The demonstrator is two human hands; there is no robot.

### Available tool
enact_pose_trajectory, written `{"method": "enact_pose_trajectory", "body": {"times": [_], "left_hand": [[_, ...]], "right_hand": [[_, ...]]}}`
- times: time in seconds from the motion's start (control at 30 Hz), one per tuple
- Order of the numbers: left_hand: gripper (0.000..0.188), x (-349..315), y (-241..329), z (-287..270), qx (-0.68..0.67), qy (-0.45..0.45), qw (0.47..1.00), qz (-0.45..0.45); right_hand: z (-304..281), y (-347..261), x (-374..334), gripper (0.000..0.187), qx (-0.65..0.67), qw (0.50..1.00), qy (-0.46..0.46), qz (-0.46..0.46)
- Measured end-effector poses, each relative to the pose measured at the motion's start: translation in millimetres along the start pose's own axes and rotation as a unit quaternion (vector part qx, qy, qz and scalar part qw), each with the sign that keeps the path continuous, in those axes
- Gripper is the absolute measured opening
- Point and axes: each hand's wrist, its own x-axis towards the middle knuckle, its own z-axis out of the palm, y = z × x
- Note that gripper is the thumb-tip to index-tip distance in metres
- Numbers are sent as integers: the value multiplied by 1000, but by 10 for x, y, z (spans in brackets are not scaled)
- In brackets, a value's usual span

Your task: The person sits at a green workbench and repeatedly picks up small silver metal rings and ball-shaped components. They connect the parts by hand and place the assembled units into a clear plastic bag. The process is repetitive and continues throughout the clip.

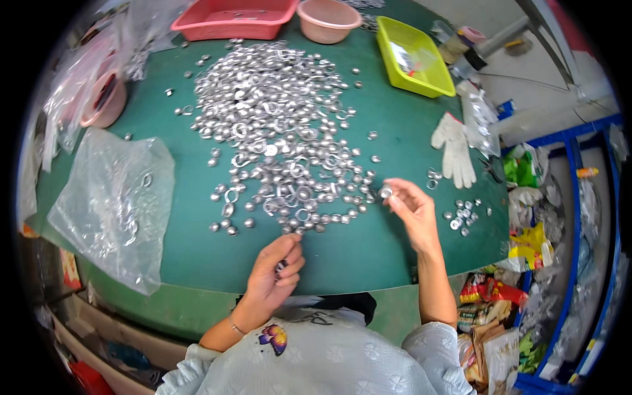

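Observation:
A large pile of small shiny round metal parts (263,92), domed pieces mixed with open rings, spreads over the green table (342,263). My left hand (273,270) is closed at the near edge of the pile. Its thumb and forefinger touch a small metal part (299,231), and the curled fingers partly hide another metal piece in the palm. To the right of the pile, my right hand (415,210) pinches one round metal part (386,191) between thumb and fingers, just above the table.
A clear plastic bag (112,204) lies at the left. Pink tubs (237,31) and a yellow-green tray (415,82) line the far side. At the right are a white glove (454,151) and a small group of metal parts (465,214). A blue shelf frame (579,217) stands beyond.

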Motion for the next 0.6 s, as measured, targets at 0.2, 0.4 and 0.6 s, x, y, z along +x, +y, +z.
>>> {"method": "enact_pose_trajectory", "body": {"times": [0.2,0.4,0.6], "left_hand": [[18,24,-28,-8,13,4,1000,8],[16,-2,-42,21,18,7,1000,-4],[20,-36,-28,-67,13,-2,1000,3]], "right_hand": [[-1015,263,70,31,-485,829,256,-107],[-1340,584,160,25,-575,794,165,-105],[-320,18,240,22,-458,864,95,-185]]}}
